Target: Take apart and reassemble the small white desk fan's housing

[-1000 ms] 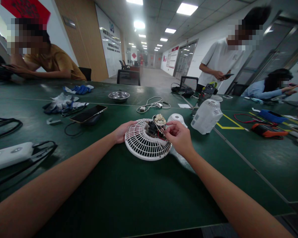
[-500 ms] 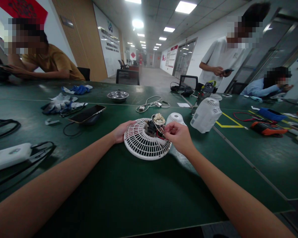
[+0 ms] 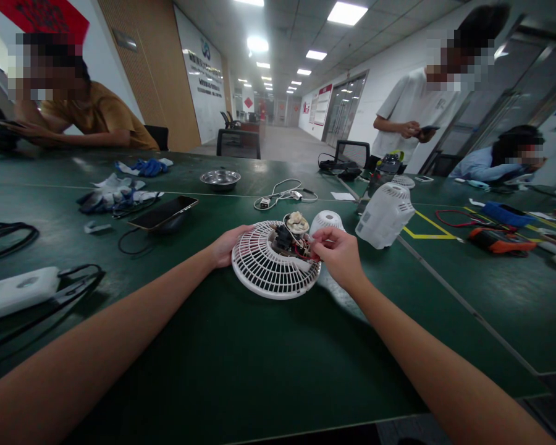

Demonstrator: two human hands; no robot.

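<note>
A white round fan grille [image 3: 275,281] is tilted above the green table, with my left hand [image 3: 229,246] gripping its left rim. On the grille's back sits an exposed fan motor [image 3: 287,240] with a cream-coloured round part [image 3: 296,223] on top. Thin red wires [image 3: 301,250] run along the motor's right side. The thumb and forefinger of my right hand [image 3: 336,253] are pinched together at these wires; the exact point of contact is hidden. Behind that hand stands a white vented fan cover [image 3: 327,220], partly covered by my fingers.
A white plastic housing [image 3: 385,215] stands to the right, a multimeter [image 3: 500,241] beyond it. Farther back lie a metal bowl [image 3: 220,179] and a white cable [image 3: 285,194]. At left are a phone [image 3: 164,212], gloves [image 3: 111,194] and a power strip [image 3: 21,293]. Several people are around the table.
My right fingers have shifted slightly right, away from the motor, showing more of the red wires. My left hand and the grille stay nearly in place.
</note>
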